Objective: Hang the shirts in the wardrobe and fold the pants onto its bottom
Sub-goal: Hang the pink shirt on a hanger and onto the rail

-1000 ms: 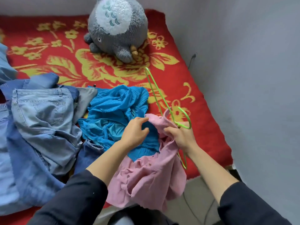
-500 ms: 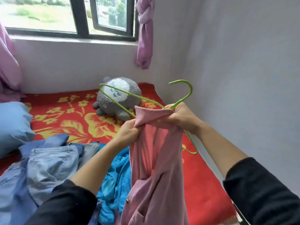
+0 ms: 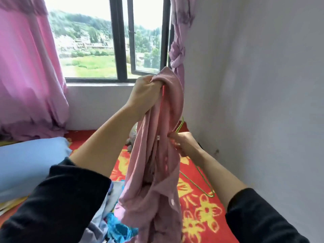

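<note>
A pink shirt (image 3: 156,169) hangs in the air in front of me, bunched lengthwise. My left hand (image 3: 145,93) grips its top end high up, level with the window sill. Lower and to the right, my right hand (image 3: 184,142) holds a thin green hanger (image 3: 201,179) beside the shirt's edge; the hanger's hook pokes up above that hand and its frame trails down behind my forearm. A blue garment (image 3: 117,228) and pale denim (image 3: 112,195) lie on the bed below, mostly hidden by my left sleeve.
The bed has a red blanket with yellow flowers (image 3: 198,207). A light blue pillow (image 3: 29,160) lies at the left. A grey wall (image 3: 254,102) runs close along the right. Pink curtains (image 3: 26,76) frame a window (image 3: 121,50) ahead. No wardrobe is in view.
My left hand has lifted the shirt's top much higher. My right hand has dropped with the hanger to mid-shirt height. The view has tilted up to the window.
</note>
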A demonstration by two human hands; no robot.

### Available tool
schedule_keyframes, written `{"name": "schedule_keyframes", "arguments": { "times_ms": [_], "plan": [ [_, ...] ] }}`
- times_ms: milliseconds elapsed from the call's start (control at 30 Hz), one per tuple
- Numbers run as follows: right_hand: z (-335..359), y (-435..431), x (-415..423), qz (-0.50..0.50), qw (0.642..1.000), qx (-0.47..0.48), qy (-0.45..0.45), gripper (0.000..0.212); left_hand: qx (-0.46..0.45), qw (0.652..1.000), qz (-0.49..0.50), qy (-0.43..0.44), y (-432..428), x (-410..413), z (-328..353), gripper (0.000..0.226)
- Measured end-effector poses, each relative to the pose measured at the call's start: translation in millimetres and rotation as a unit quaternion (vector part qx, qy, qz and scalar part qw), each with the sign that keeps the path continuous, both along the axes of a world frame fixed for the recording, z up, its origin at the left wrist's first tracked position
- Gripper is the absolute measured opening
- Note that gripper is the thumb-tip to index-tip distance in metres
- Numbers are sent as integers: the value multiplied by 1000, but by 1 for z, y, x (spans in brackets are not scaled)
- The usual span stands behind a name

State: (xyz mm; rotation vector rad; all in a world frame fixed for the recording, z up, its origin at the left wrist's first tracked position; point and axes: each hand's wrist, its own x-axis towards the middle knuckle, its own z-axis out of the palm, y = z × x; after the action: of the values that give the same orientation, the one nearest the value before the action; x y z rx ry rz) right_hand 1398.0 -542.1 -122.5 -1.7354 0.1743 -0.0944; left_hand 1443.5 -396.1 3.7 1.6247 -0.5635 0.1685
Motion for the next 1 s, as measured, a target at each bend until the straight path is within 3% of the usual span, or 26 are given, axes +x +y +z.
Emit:
{"name": "schedule_keyframes", "arguments": {
  "times_ms": [33, 100, 233, 333, 433, 533, 667, 733, 800, 900, 1000],
  "plan": [
    [-2, 4, 1, 10, 999, 51, -7, 31, 0, 1000, 17, 2, 0, 1, 2, 22],
    [-9, 11, 4, 19, 999, 42, -21, 35, -23, 998, 54, 18, 0, 2, 6, 28],
    [-36, 24, 13, -41, 976, -213, 14, 43, -83, 991, 98, 44, 4, 6, 15, 33],
    [-44, 10, 26, -72, 957, -281, 32, 32, -85, 988, 127, 31, 21, 11, 22, 26],
    [-6, -19, 38, -156, 968, -196, -5, 24, -106, 967, 231, 28, 56, 26, 20, 25],
    [58, -37, 51, -251, 959, -37, -123, 13, -115, 953, 278, 34, 91, 42, 6, 20],
    [117, -45, 70, -261, 936, -20, -234, 17, 42, 937, 345, -23, 113, 59, -31, 29],
    [116, -46, 80, -226, 946, -123, -197, 22, 96, 926, 364, -6, 116, 63, -51, 34],
    [94, -47, 90, -182, 941, -260, -118, 24, 93, 933, 346, 42, 118, 66, -71, 30],
    [45, -48, 96, -160, 956, -242, -47, 32, 39, 959, 257, 113, 116, 68, -96, 37],
    [9, -49, 95, -150, 968, -199, 27, 34, 57, 962, 201, 176, 109, 71, -114, 38]
  ]
}}
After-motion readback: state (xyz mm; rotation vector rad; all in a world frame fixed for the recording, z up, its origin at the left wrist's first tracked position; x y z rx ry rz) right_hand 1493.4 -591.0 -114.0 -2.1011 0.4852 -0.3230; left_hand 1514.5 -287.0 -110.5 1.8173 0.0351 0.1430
